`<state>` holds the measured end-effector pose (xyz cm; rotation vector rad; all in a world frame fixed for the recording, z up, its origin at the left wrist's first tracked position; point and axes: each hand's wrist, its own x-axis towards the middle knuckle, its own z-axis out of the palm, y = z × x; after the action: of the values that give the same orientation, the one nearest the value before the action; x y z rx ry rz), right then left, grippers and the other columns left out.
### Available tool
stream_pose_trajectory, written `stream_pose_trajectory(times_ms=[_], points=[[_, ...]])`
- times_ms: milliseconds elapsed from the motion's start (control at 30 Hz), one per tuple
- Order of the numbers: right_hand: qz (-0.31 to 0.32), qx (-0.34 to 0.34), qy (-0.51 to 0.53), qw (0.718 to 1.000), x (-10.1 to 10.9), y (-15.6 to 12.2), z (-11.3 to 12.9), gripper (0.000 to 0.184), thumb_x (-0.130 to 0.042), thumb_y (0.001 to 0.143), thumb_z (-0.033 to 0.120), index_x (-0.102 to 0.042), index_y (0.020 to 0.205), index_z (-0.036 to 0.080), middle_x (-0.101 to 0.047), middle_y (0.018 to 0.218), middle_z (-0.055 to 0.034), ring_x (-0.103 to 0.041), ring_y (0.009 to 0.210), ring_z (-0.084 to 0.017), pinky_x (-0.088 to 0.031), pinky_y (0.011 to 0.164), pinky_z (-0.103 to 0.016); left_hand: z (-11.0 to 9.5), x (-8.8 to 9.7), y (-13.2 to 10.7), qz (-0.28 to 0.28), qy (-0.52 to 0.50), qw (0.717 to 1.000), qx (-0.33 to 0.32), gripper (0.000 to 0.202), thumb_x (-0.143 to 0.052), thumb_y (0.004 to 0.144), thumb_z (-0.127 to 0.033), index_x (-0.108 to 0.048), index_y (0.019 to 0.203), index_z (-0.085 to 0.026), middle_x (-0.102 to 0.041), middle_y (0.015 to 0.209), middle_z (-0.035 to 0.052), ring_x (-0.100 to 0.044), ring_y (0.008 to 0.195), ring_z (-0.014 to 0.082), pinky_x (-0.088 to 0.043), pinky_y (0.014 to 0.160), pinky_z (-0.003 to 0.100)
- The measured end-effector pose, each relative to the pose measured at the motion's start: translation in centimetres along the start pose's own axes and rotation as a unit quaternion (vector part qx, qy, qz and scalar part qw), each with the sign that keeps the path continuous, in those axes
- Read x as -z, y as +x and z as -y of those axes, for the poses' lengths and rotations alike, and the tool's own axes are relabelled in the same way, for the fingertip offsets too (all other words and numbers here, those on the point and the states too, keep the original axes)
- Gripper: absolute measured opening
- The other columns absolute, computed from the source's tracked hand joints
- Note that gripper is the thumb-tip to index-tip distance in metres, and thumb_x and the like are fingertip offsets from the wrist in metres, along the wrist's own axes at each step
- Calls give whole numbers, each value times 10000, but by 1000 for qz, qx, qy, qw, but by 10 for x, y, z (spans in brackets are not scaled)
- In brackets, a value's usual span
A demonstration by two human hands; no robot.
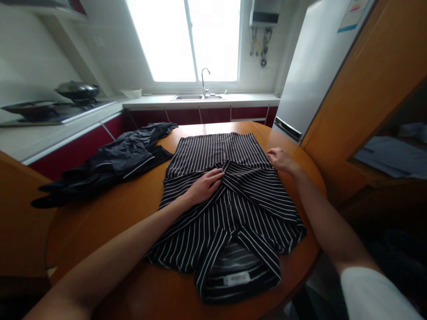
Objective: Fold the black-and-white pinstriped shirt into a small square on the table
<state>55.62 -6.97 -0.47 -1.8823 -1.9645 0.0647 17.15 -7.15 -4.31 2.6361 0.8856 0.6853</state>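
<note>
Striped shirt (230, 213) on the wooden table (133, 211)
Left hand (207, 184) lies flat and open on the crossed sleeves (262, 186); right hand (280, 160) curls by the shirt, but I can't tell if it pinches it

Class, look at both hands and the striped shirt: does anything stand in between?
Nothing visible does. The left hand lies on the shirt; the right hand is at its edge, contact unclear. The dark clothes lie off to the left, not between.
</note>
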Motion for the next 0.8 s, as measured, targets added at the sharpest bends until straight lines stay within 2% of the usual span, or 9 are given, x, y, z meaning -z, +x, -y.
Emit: stream_pose_trajectory(times_ms=[100, 200, 300, 367, 467, 533, 633, 700, 800], points=[[-22, 74, 30, 997, -19, -3, 34, 477, -387, 1032, 403, -599, 1385, 162, -568, 1461, -146, -504, 1369, -276, -387, 1163, -433, 1, -1, 0, 63, 39, 997, -6, 519, -397, 1053, -460, -546, 1485, -213, -410, 1619, 57, -336, 1517, 265, -286, 1266, 450], [102, 110, 17, 989, -38, -10, 57, 645, -333, 1034, 555, -398, 1574, 209, -309, 1663, -107, -227, 1549, -298, -211, 1250, -537, 2, -2, -1, 79, 76, 994, -4, 553, -344, 1063, -487, -478, 1536, -234, -356, 1647, 41, -304, 1532, 251, -252, 1273, 445], [197, 68, -9, 978, -52, -15, 57, 754, -270, 1012, 665, -208, 1647, 264, -105, 1715, -65, -49, 1577, -307, -102, 1252, -608, 1, -2, -1, 107, 114, 988, 13, 581, -282, 1072, -515, -373, 1592, -272, -288, 1673, 18, -246, 1554, 249, -205, 1277, 475], [196, 46, -27, 979, -57, -16, 46, 763, -243, 1011, 671, -175, 1653, 265, -89, 1713, -66, -41, 1576, -304, -82, 1253, -611, 0, -1, 0, 132, 135, 982, 27, 601, -257, 1073, -528, -298, 1621, -283, -229, 1689, 9, -193, 1567, 258, -179, 1276, 497], [148, 73, -42, 985, -58, -20, 23, 730, -205, 1031, 630, -198, 1650, 245, -140, 1706, -74, -82, 1575, -279, -95, 1263, -577, -1, 0, 1, 155, 154, 975, 38, 619, -224, 1075, -534, -233, 1640, -282, -173, 1700, 5, -148, 1575, 265, -159, 1275, 503], [126, 100, -47, 986, -54, -27, 8, 701, -189, 1045, 594, -225, 1644, 233, -190, 1696, -75, -117, 1573, -258, -118, 1268, -544, -2, 0, 1, 159, 161, 973, 37, 621, -204, 1075, -536, -220, 1643, -282, -159, 1702, 6, -143, 1576, 264, -153, 1274, 498], [109, 84, -71, 988, -39, -42, -7, 666, -208, 1059, 539, -259, 1634, 208, -221, 1684, -101, -144, 1569, -265, -134, 1260, -566, -2, -1, 1, 153, 164, 974, 29, 627, -191, 1074, -546, -220, 1643, -284, -163, 1703, 12, -152, 1575, 264, -149, 1273, 489], [87, 84, -91, 988, -25, -56, -7, 656, -250, 1062, 516, -257, 1634, 194, -207, 1685, -115, -134, 1570, -278, -99, 1257, -594, -2, -2, 1, 145, 159, 976, 26, 627, -196, 1072, -550, -234, 1640, -285, -173, 1701, 13, -160, 1573, 267, -150, 1273, 487], [93, 166, -73, 979, -9, -88, 7, 659, -319, 1060, 516, -207, 1647, 238, -168, 1698, -68, -87, 1576, -253, -70, 1273, -558, 1, -5, 1, 137, 140, 980, 26, 621, -222, 1069, -544, -268, 1631, -283, -183, 1699, 18, -165, 1572, 282, -147, 1269, 495]])
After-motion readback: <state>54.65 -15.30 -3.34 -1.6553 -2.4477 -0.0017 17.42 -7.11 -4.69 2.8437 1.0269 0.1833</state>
